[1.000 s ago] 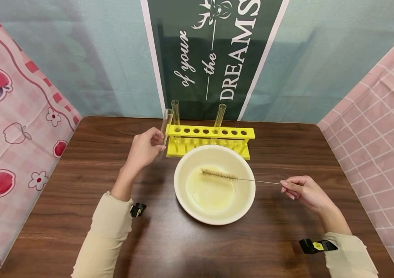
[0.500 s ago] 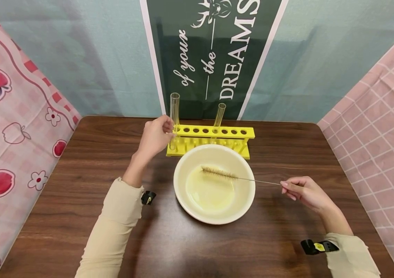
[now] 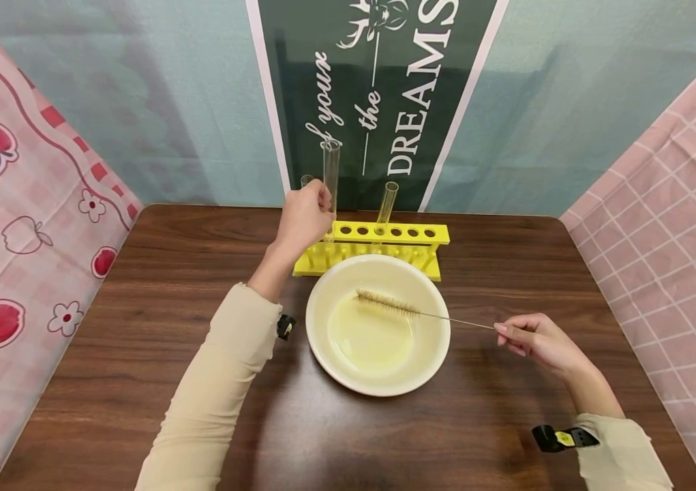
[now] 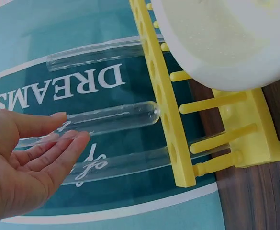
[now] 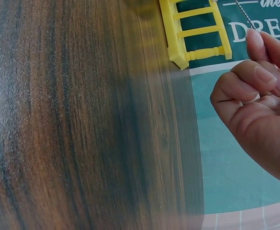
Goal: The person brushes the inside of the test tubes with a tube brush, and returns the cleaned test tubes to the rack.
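Observation:
My left hand [image 3: 305, 215] pinches a clear glass test tube [image 3: 331, 164] between thumb and fingers. In the left wrist view, that tube's rounded bottom [image 4: 151, 112] is right at the top bar of the yellow test tube rack [image 3: 440, 235]; whether it has entered a hole I cannot tell. Another test tube [image 4: 125, 165] stands in the rack's end hole, mostly behind the hand in the head view. A third tube [image 3: 387, 204] stands near the middle. My right hand [image 3: 538, 341] pinches the wire handle of a test tube brush [image 3: 387, 303], its bristles over the bowl.
A cream bowl [image 3: 378, 387] with shallow liquid stands directly before the rack, hiding part of its base. The brown wooden table [image 3: 139, 327] ends at a teal cloth backdrop [image 3: 200, 102]. Pink patterned cloths hang at both sides.
My left hand has moved right and up with the test tube, from beside the rack's left end to above its left part. My right hand and the brush have stayed nearly still.

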A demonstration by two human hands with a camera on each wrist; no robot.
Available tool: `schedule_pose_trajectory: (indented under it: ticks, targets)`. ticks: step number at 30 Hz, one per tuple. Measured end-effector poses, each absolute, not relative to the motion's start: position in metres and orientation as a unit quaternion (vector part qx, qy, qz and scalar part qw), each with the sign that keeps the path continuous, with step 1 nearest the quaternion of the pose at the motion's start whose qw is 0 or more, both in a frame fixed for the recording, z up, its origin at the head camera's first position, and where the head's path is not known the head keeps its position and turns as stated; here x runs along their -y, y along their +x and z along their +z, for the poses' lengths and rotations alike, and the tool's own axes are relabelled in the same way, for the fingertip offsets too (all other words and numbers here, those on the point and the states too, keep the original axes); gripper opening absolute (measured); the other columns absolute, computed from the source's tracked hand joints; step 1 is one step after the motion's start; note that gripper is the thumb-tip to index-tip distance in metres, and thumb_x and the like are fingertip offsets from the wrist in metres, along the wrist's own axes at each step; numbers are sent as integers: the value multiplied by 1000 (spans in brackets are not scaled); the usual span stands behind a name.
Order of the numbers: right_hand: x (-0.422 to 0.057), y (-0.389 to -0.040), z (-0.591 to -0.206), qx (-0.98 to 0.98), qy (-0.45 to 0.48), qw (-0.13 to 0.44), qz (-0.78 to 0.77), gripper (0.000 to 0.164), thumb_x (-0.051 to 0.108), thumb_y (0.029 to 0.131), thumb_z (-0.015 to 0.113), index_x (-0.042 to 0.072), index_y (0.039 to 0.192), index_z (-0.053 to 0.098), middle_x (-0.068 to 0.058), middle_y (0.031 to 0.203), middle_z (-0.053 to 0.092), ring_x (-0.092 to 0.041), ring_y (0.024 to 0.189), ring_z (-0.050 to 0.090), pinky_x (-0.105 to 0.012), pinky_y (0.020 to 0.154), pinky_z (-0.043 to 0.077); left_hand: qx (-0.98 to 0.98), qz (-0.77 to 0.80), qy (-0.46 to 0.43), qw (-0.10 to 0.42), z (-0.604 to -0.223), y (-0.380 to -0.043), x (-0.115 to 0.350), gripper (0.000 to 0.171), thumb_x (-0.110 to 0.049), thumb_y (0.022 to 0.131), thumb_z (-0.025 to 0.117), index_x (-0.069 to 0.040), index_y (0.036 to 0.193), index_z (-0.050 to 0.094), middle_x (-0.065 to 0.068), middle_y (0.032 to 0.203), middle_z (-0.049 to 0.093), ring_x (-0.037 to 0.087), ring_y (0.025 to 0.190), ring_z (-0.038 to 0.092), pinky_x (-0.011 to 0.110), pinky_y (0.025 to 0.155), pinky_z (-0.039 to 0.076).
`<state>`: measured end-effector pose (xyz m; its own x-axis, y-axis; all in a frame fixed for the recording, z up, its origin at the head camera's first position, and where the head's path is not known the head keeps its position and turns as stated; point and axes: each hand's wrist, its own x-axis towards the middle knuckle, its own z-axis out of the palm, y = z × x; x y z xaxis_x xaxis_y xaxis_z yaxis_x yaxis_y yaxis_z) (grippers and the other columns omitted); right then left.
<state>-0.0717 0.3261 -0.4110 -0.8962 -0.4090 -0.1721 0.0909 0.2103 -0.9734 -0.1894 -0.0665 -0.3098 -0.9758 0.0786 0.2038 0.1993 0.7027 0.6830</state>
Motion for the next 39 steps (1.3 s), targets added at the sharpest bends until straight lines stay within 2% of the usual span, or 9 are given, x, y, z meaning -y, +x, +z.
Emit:
schedule_pose_trajectory:
  ticks: [11, 22, 26, 30, 33, 35, 39]
  targets:
    - [-325, -71, -414, -757, -99, 208, -612, 25, 4, 93, 48, -9, 74, 57, 4, 58, 45, -27, 50, 26, -40, 47, 19, 914, -391, -32, 106, -315, -203, 55, 10, -1, 83, 60, 0, 86, 51, 9, 65, 45, 24, 70, 52, 30, 63, 45]
    - [-325, -71, -415, -756, -112, 212, -609, 24, 3, 93, 47, -3, 73, 59, -1, 57, 42, -29, 50, 26, -40, 47, 20, 925, -369, -16, 92, -321, -212, 54, 5, -2, 84, 59, 0, 86, 55, 11, 75, 54, 25, 73, 52, 31, 61, 43]
    - [-325, -71, -417, -758, -109, 213, -607, 24, 3, 93, 48, -2, 73, 60, 0, 57, 43, -28, 50, 27, -38, 46, 22, 928, -363, -9, 87, -324, -215, 52, 10, -3, 85, 58, -2, 79, 51, 9, 67, 47, 23, 67, 49, 28, 55, 38]
    - [-326, -71, -418, -758, -106, 214, -607, 23, 3, 92, 48, -3, 74, 60, 2, 59, 47, -27, 50, 28, -38, 47, 22, 934, -347, -3, 81, -328, -215, 50, 24, -3, 85, 57, -6, 66, 42, 5, 57, 34, 19, 55, 36, 26, 49, 28]
    - [-325, -70, -418, -757, -108, 214, -608, 23, 3, 92, 49, -3, 74, 60, 2, 59, 47, -28, 50, 28, -38, 46, 22, 940, -333, -1, 77, -331, -215, 50, 30, -2, 84, 55, -7, 59, 37, 4, 53, 29, 18, 50, 28, 27, 47, 25]
    - [-325, -70, -418, -755, -110, 215, -610, 23, 2, 92, 48, -3, 74, 60, 1, 59, 45, -28, 50, 27, -38, 47, 22, 943, -324, 4, 72, -333, -215, 50, 30, -2, 83, 54, -6, 57, 40, 4, 52, 32, 17, 49, 31, 27, 47, 28]
    - [-325, -70, -418, -752, -115, 216, -613, 23, 1, 93, 47, -4, 74, 59, -3, 57, 42, -29, 51, 26, -39, 47, 21, 949, -309, 15, 57, -337, -215, 51, 19, -5, 83, 58, -3, 64, 54, 8, 58, 50, 20, 56, 48, 28, 54, 43]
